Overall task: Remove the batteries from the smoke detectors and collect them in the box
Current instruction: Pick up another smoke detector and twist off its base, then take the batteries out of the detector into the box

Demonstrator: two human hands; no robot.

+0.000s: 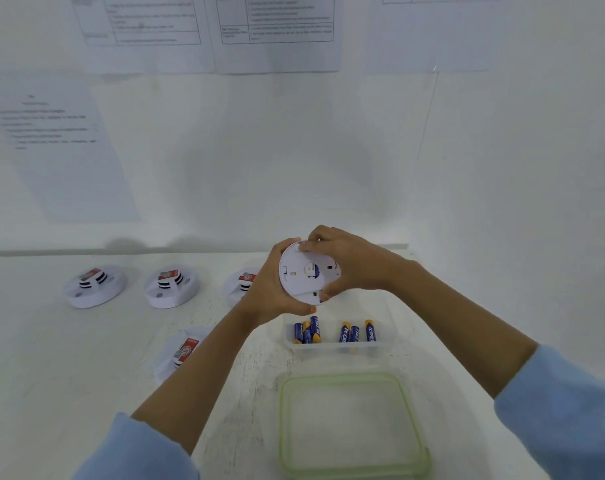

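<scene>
— What is held?
— A round white plastic smoke detector is gripped above the white bench. The left hand is curled round its left rim, and the right hand is curled round its far and right edges.
— And the batteries?
— Blue-and-gold batteries are seen upright in the clear plastic box, just nearer the person than the hands.
</scene>
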